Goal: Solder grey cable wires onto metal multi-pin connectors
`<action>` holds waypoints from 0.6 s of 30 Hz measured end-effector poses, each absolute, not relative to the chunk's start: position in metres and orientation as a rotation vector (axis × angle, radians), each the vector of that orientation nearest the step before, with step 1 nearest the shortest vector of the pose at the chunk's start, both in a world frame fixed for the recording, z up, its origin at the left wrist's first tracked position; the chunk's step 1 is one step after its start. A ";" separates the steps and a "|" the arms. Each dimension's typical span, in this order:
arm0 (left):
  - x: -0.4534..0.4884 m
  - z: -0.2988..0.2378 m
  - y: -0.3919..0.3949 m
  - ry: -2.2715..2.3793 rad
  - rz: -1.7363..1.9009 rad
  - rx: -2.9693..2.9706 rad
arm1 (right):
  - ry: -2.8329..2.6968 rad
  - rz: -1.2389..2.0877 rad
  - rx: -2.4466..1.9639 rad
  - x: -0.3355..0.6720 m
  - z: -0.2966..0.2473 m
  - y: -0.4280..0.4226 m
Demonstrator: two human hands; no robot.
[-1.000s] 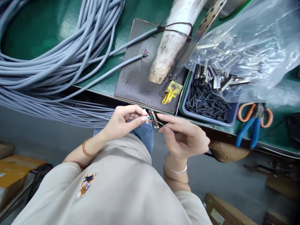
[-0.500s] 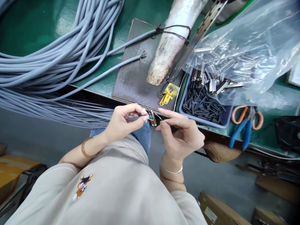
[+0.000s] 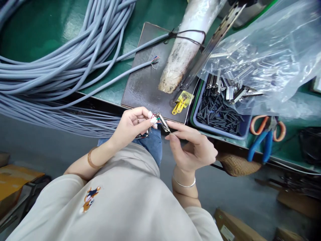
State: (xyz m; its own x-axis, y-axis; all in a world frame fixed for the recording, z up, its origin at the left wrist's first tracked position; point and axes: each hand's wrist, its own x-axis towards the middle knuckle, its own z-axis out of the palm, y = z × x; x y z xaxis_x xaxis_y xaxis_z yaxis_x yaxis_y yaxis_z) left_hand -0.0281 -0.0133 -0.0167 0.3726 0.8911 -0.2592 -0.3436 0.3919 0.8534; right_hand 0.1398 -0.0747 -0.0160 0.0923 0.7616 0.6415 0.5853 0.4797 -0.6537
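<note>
Between the left hand (image 3: pixel 137 126) and the right hand (image 3: pixel 192 144), near the edge of the green bench (image 3: pixel 37 40), a small metal connector (image 3: pixel 163 123) is held up, tilted. By the left thumb and forefinger, some coloured wires (image 3: pixel 158 118) are pinched close beside it. The right thumb and fingers are brought together on a thin pale piece (image 3: pixel 171 133); whether it is a wire or a tool cannot be told. For good work, it is judged that the connector should be kept steady, the wires should not be pulled, and the thin piece should be guided with light pressure only. Farther out, yellow tools (image 3: pixel 179 106) are laid on the dark board (image 3: pixel 142 87), and short black sleeves (image 3: pixel 213 110) are contained in the blue tray (image 3: pixel 244 132), beside which blue-handled pliers (image 3: pixel 267 150) are placed.
</note>
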 end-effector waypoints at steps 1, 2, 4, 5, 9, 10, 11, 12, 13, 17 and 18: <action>-0.028 -0.017 -0.013 0.826 0.901 0.793 | -1.604 0.195 -1.207 0.140 -0.016 -0.075; -0.028 -0.017 -0.013 0.826 0.895 0.791 | -1.621 0.195 -1.214 0.140 -0.015 -0.075; -0.028 -0.017 -0.013 0.823 0.884 0.789 | -1.653 0.195 -1.223 0.140 -0.015 -0.075; -0.028 -0.018 -0.013 0.820 0.880 0.788 | -1.666 0.194 -1.225 0.139 -0.015 -0.075; -0.028 -0.017 -0.013 0.813 0.868 0.770 | -1.684 0.185 -1.218 0.139 -0.015 -0.074; -0.028 -0.017 -0.013 0.812 0.866 0.761 | -1.684 0.181 -1.210 0.139 -0.015 -0.074; -0.028 -0.017 -0.014 0.812 0.865 0.751 | -1.685 0.177 -1.199 0.139 -0.016 -0.074; -0.028 -0.016 -0.014 0.813 0.862 0.741 | -1.687 0.171 -1.188 0.139 -0.016 -0.074; -0.028 -0.016 -0.014 0.814 0.862 0.733 | -1.694 0.168 -1.179 0.140 -0.016 -0.074; -0.027 -0.014 -0.013 0.819 0.869 0.725 | -1.744 0.145 -1.165 0.141 -0.016 -0.072; -0.027 -0.014 -0.013 0.824 0.873 0.728 | -1.758 0.129 -1.158 0.141 -0.015 -0.072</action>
State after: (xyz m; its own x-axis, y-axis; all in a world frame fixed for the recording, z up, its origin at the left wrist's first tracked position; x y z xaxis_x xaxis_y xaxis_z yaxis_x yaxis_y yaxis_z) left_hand -0.0267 -0.0130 -0.0138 0.3904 0.8671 -0.3095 -0.3595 0.4531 0.8158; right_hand 0.1410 -0.0719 -0.0155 -0.0564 0.7451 0.6646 0.6396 0.5381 -0.5489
